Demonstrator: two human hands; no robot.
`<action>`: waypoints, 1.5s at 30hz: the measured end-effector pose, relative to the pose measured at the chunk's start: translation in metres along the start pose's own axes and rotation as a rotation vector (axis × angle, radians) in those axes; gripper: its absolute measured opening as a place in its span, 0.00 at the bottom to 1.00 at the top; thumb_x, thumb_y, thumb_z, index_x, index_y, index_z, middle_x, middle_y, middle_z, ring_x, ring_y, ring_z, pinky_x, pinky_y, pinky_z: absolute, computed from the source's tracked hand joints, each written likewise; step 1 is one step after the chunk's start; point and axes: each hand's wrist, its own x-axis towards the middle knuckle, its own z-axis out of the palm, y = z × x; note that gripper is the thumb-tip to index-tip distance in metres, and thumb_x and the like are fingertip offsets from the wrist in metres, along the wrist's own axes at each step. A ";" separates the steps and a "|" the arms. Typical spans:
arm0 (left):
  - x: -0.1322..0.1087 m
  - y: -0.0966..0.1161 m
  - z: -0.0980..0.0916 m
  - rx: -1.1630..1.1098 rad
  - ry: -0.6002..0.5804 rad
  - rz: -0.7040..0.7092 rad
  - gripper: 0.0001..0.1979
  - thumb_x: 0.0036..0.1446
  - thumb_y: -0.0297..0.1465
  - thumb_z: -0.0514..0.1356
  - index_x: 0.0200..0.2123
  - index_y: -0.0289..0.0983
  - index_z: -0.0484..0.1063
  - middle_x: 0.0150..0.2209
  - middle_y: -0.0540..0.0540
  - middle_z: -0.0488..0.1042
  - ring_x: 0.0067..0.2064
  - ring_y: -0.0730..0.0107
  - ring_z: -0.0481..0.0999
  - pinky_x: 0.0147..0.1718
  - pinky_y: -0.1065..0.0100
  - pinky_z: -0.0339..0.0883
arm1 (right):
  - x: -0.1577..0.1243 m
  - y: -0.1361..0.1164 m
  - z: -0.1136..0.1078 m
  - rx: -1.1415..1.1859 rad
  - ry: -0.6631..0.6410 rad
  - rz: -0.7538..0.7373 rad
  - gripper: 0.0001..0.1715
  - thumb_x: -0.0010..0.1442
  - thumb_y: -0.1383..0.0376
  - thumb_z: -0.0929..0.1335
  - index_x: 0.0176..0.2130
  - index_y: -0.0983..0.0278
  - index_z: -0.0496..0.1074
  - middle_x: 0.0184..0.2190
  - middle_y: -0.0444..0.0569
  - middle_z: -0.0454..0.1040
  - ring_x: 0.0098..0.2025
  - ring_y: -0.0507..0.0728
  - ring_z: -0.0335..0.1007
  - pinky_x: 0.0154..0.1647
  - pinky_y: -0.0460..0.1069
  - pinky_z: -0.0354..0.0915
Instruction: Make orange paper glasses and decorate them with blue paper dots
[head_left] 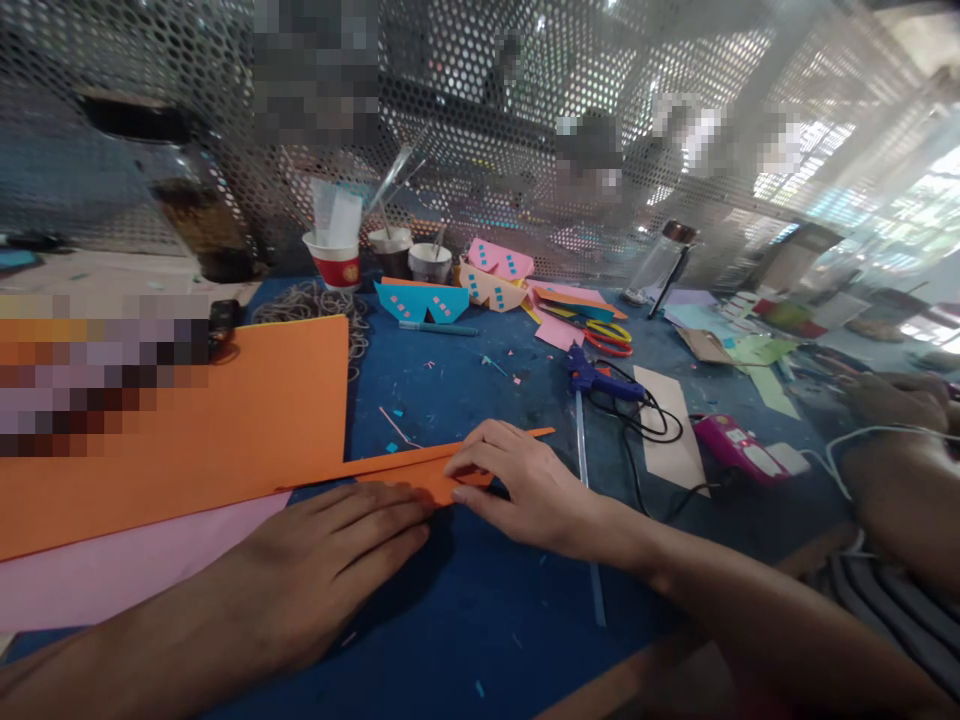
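A narrow piece of folded orange paper (435, 478) lies on the blue table in front of me, with a thin orange strip along its far edge. My left hand (352, 550) rests flat on its left part, fingers stretched out. At the right end, my right hand (517, 485) has thumb and fingers bent together on the paper, pinching it. Just left of it is a large orange sheet (285, 410) over a pink sheet (187, 550). My fingers cover part of the fold.
A blue glue gun (604, 382) with a black cord, scissors (611, 338) and a magenta extension block (739, 447) are to the right. Behind stand paper cups (337, 262), blue paper cut-outs (424, 302) and a glass bottle (664, 265). Another person's arm (900, 470) is at far right.
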 end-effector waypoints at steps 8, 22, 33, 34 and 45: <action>0.000 0.000 0.000 -0.009 -0.006 -0.032 0.24 0.63 0.18 0.52 0.56 0.35 0.80 0.55 0.42 0.86 0.54 0.61 0.84 0.53 0.64 0.79 | 0.000 -0.002 0.000 0.047 0.013 0.051 0.07 0.72 0.62 0.74 0.43 0.63 0.76 0.48 0.50 0.76 0.47 0.56 0.76 0.51 0.53 0.75; -0.004 -0.001 0.007 -0.127 0.057 -0.109 0.22 0.67 0.18 0.54 0.55 0.36 0.81 0.55 0.41 0.86 0.55 0.64 0.83 0.54 0.67 0.80 | 0.002 -0.004 0.002 0.039 0.002 0.093 0.12 0.69 0.65 0.76 0.34 0.62 0.72 0.45 0.48 0.75 0.48 0.57 0.76 0.51 0.53 0.71; -0.003 0.000 0.006 -0.099 0.068 -0.113 0.21 0.67 0.19 0.54 0.55 0.36 0.81 0.56 0.44 0.85 0.55 0.65 0.83 0.53 0.69 0.79 | 0.002 -0.001 0.005 0.014 0.014 0.084 0.13 0.70 0.65 0.74 0.33 0.62 0.71 0.46 0.49 0.76 0.48 0.57 0.77 0.52 0.54 0.71; -0.004 -0.001 0.007 -0.096 0.064 -0.112 0.21 0.67 0.19 0.54 0.55 0.37 0.81 0.56 0.44 0.85 0.56 0.65 0.83 0.54 0.68 0.79 | 0.003 -0.001 0.005 0.013 0.011 0.085 0.14 0.69 0.65 0.74 0.33 0.62 0.71 0.46 0.49 0.76 0.47 0.57 0.77 0.52 0.54 0.71; -0.002 0.001 0.004 -0.085 0.031 -0.108 0.24 0.65 0.17 0.53 0.56 0.36 0.81 0.57 0.43 0.85 0.56 0.64 0.83 0.54 0.68 0.79 | 0.002 0.000 0.006 0.002 0.015 0.069 0.13 0.67 0.67 0.75 0.33 0.62 0.70 0.46 0.49 0.75 0.48 0.58 0.76 0.52 0.55 0.70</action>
